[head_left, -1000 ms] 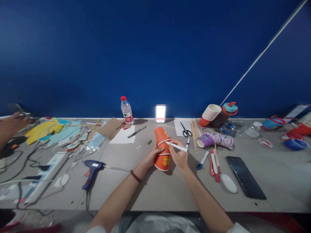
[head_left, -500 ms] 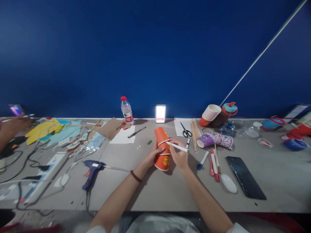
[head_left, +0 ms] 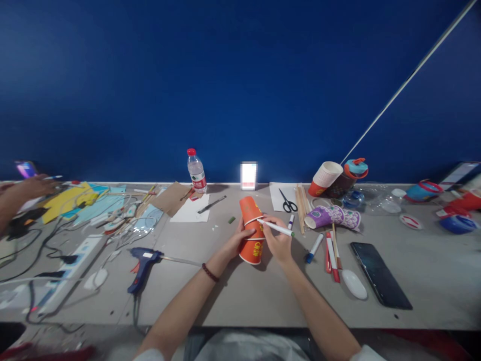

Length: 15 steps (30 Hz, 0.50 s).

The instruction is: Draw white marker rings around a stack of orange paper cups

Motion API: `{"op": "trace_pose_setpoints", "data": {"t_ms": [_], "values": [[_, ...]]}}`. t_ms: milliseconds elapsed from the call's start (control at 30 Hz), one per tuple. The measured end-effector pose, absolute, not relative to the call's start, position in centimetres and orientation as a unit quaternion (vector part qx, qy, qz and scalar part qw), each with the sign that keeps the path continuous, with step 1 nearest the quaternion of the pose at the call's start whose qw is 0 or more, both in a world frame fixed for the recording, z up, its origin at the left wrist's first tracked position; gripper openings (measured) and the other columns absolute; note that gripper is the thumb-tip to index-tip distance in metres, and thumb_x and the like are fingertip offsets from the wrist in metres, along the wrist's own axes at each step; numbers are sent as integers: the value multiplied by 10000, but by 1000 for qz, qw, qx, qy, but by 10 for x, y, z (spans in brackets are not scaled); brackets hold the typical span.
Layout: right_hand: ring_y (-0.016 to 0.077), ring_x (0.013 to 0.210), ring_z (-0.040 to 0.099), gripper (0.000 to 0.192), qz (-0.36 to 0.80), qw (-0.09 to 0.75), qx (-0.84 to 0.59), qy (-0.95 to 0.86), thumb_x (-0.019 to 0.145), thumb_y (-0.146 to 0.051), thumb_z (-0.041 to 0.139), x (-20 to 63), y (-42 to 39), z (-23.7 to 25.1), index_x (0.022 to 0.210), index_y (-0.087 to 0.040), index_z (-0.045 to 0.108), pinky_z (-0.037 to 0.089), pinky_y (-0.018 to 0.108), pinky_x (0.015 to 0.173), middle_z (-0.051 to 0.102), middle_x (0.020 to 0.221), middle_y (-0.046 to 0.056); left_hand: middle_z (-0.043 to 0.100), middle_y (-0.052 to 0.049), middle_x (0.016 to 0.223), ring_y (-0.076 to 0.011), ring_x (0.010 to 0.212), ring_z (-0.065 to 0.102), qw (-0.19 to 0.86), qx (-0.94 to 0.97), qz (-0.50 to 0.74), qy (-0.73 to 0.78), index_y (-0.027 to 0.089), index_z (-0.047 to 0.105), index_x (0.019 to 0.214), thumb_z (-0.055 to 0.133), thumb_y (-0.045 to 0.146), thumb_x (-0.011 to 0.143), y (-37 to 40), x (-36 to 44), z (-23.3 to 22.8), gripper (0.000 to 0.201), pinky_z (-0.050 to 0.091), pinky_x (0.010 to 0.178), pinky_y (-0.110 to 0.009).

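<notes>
An orange paper cup stack [head_left: 251,225] lies tilted on the grey table [head_left: 233,296] in front of me, its open end toward me. My left hand [head_left: 237,240] grips its left side. My right hand [head_left: 277,241] holds a white marker with a green end [head_left: 276,228], its tip touching the cup where white rims band the stack. A dark bead bracelet [head_left: 210,273] circles my left wrist.
Right of my hands lie several markers [head_left: 330,250], a purple cup [head_left: 332,216], wooden sticks [head_left: 300,208], scissors [head_left: 287,201] and a black phone [head_left: 379,275]. A blue glue gun [head_left: 142,260], cables and a power strip [head_left: 71,268] lie left. Another person's hand [head_left: 33,186] is at far left.
My hands and the cup have barely moved. The other person's hand at far left has shifted slightly right and up.
</notes>
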State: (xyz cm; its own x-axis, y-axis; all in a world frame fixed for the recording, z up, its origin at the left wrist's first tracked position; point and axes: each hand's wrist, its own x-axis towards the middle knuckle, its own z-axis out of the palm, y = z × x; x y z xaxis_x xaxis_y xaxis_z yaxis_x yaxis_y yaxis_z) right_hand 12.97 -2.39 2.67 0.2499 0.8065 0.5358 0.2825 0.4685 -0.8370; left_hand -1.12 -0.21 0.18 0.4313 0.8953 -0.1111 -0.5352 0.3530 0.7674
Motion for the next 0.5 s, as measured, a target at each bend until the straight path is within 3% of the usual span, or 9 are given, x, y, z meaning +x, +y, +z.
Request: {"op": "trace_pose_setpoints", "data": {"t_ms": [500], "values": [[247, 956, 690, 59, 199, 637, -470, -577, 835, -234, 597, 130, -23, 27, 812, -214, 648, 543, 429, 889, 727, 902, 73, 643, -103, 1234, -269, 980, 659, 778, 338, 460, 261, 245, 495, 1337, 771, 240, 710, -2, -11, 0, 686, 512, 832, -392]]}}
